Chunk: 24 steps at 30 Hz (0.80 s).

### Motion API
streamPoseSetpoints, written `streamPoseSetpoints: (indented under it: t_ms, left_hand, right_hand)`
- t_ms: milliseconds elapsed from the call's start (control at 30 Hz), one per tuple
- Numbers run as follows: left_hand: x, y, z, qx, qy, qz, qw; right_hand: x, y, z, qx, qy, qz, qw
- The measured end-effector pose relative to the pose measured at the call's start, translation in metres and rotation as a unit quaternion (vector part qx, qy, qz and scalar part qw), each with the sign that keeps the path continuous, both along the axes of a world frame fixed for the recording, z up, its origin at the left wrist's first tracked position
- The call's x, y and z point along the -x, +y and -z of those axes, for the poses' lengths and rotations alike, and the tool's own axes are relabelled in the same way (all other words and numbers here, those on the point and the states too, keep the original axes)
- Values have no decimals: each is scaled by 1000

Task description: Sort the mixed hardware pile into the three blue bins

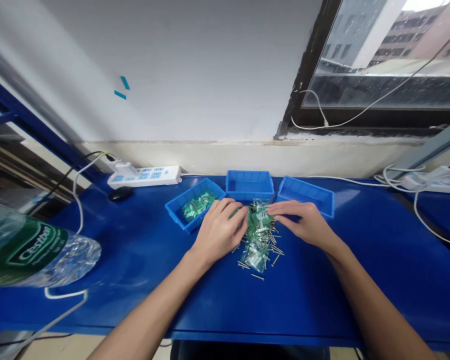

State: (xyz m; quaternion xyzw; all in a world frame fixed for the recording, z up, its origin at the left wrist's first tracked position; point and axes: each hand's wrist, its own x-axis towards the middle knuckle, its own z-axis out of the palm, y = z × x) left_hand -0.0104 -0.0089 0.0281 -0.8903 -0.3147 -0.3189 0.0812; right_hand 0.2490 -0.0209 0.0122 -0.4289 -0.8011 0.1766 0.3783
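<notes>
Bins: three blue plastic, side by side toward the wall. Left bin [173, 212] holds small clear packets with green and whitish contents [198, 205]. Middle bin [249, 190] sits straight behind the pile; right bin [308, 195] is angled, its near wall partly behind the right hand.

Pile of clear and green packets [257, 255] on blue table [135, 295], between the hands, in front of the middle bin. Thin metal fasteners [276, 249] lie under and around it, a few loose toward the near edge; screws or nails, too small to tell.

Left hand [222, 226]: fingers curled and close together, thumb side at the pile's left edge; cannot tell if it pinches anything. It covers part of the pile's left side. Right hand [303, 220]: fingers nearly straight, pressed together, tips at the packets' upper right; thumb apart below them.

Other stuff: large Cestbon water bottle [37, 250] at far left, overlapping the view of the table; white power strip [150, 176] along the wall, black mouse [120, 193] just in front of it. White cables [389, 175] and another power strip [440, 180] at far right, window [390, 60] above.
</notes>
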Motion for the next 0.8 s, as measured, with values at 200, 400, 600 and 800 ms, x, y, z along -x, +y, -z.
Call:
streamPoseSetpoints:
  t_ms: [200, 400, 600, 800]
  left_hand:
    - [0, -3, 2, 20, -12, 22, 999]
    - [-4, -6, 4, 113, -122, 110, 980]
    - [-3, -9, -8, 187, -248, 106, 945]
    - [31, 16, -19, -30, -176, -83, 980]
  right_hand:
    - [9, -2, -3, -24, 74, 78, 994]
    - [24, -5, 3, 103, 228, 53, 967]
    - [37, -13, -4, 177, 295, 30, 938]
    - [35, -9, -8, 118, 244, 79, 959]
